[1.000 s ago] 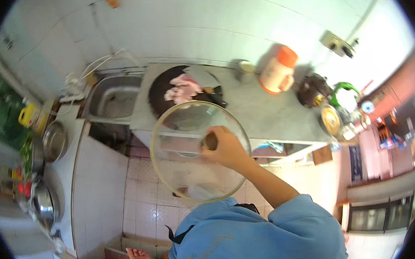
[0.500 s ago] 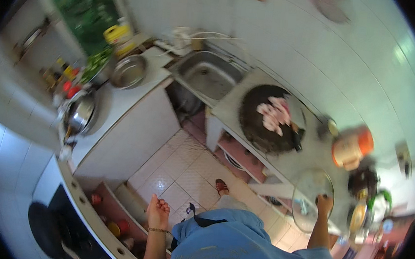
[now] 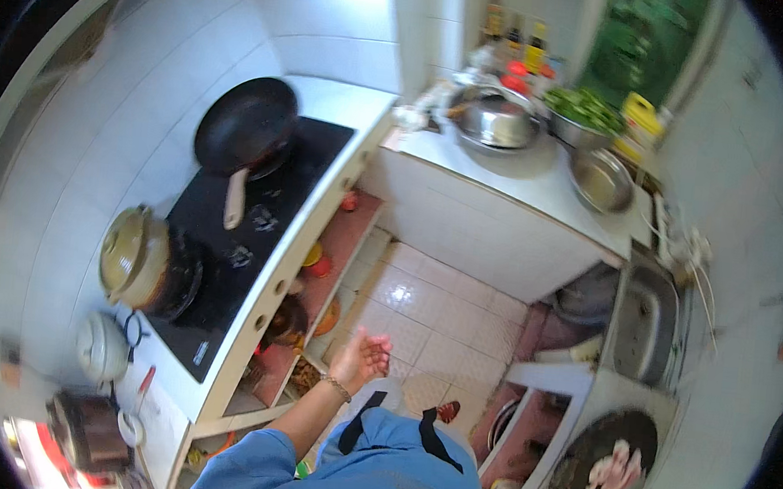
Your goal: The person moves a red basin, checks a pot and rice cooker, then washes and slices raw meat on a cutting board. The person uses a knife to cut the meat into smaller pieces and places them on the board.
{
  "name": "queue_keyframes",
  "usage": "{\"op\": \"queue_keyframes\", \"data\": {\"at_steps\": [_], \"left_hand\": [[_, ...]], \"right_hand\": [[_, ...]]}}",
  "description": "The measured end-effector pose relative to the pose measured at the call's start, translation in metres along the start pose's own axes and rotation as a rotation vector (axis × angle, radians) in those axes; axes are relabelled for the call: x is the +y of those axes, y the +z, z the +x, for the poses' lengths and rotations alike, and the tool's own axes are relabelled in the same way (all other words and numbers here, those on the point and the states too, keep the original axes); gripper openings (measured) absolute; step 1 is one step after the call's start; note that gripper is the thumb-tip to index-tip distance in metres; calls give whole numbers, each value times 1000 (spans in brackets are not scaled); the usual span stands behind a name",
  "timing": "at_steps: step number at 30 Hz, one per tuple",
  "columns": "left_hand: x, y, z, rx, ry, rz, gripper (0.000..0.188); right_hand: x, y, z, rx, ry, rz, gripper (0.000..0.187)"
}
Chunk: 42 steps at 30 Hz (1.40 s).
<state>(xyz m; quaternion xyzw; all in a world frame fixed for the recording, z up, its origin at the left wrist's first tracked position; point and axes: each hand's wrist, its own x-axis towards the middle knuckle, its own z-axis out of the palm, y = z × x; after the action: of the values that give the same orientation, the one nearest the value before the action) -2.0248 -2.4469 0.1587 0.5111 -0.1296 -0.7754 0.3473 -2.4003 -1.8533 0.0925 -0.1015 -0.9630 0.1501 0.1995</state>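
Observation:
My left hand (image 3: pixel 363 358) hangs in mid-air above the tiled floor, near the open shelves under the stove counter. Its fingers are loosely bent and apart, with nothing in them; a bracelet (image 3: pixel 336 388) circles the wrist. My right hand is out of the picture. On the black two-burner stove (image 3: pixel 213 257), a dark frying pan (image 3: pixel 245 127) with a pale handle rests on the far burner. A lidded clay pot (image 3: pixel 137 255) stands at the near burner. Pieces of raw pinkish meat (image 3: pixel 616 471) lie on a round dark board (image 3: pixel 589 457) at the lower right.
Along the far counter (image 3: pixel 518 186) are a steel pan (image 3: pixel 495 123), a bowl of green leaves (image 3: pixel 586 112), a metal basin (image 3: pixel 602 179), bottles and a yellow jug (image 3: pixel 641 127). A steel sink (image 3: pixel 645 323) sits at the right. A white pot (image 3: pixel 103 348) and dark cooker (image 3: pixel 88 432) stand at the left.
The view has swung left toward the stove. My right hand, earlier on the knob of a glass lid, has left the picture along with the lid. My left hand stays empty.

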Motion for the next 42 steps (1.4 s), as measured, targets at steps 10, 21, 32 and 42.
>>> {"op": "queue_keyframes", "data": {"at_steps": [10, 21, 32, 42], "left_hand": [[230, -100, -13, -57, 473, -445, 67], [328, -99, 58, -111, 334, -75, 14], [299, 10, -55, -113, -87, 516, 26], [179, 249, 29, -714, -772, 832, 22]], "right_hand": [[-468, 78, -139, -991, -589, 750, 29], [-642, -36, -335, -1307, -1257, 789, 18], [-584, 19, -248, -1068, -644, 782, 16], [-517, 50, -98, -646, -246, 907, 16]]}}
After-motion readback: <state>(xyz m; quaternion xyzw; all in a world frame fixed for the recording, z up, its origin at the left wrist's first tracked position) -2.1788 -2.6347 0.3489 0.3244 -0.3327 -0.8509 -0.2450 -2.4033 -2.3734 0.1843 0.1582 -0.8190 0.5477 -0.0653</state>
